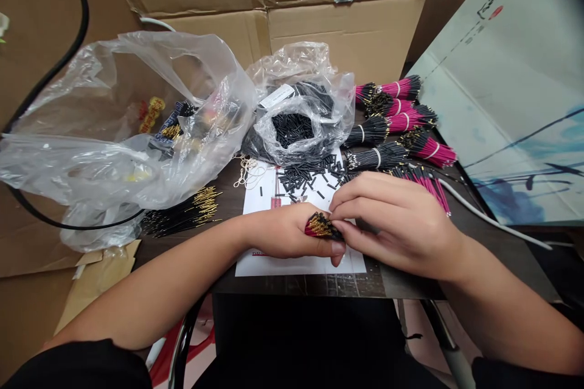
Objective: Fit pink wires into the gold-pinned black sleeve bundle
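A small bunch of thin magenta and black wires with gold pin tips rests against the fingers of my left hand. My right hand pinches the bunch's tips between thumb and fingers. Under both hands lies a white printed sheet, with loose short black sleeves scattered on its upper part. Tied bundles of magenta and black wires lie beyond my right hand. To the left of my left wrist lies a loose sheaf of black wires with gold tips.
A clear bag of black sleeves and a large crumpled plastic bag stand on the dark table. Rubber bands lie nearby. Cardboard boxes rise behind, and a printed paper panel stands at right.
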Motion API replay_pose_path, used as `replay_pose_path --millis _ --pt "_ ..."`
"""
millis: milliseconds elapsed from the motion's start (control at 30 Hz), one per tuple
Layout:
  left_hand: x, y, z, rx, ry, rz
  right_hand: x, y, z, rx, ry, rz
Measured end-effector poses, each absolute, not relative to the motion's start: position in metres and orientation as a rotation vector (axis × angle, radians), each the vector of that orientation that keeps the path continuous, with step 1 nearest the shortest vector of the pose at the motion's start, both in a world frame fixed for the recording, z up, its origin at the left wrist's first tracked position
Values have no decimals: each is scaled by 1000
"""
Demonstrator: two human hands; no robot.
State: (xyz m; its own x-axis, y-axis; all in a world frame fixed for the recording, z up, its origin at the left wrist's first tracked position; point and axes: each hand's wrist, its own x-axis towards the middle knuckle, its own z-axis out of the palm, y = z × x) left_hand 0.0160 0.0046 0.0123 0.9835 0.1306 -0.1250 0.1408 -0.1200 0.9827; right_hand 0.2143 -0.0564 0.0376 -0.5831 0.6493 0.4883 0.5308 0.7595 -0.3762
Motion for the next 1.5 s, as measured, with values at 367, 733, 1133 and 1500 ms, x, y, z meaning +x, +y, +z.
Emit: replay_pose_path --millis 367,733,1133,1500 --pt "15 3 15 1688 205 -6 211 -62 39 -852 -2219 259" --pt "14 -2 10 1878 263 204 215 -62 43 -871 -2110 233" --pt "10 -6 4 2480 483 449 215 -69 43 -851 -2121 97" --pt "7 -5 -1 2644 518 716 212 -64 36 -821 -2235 105"
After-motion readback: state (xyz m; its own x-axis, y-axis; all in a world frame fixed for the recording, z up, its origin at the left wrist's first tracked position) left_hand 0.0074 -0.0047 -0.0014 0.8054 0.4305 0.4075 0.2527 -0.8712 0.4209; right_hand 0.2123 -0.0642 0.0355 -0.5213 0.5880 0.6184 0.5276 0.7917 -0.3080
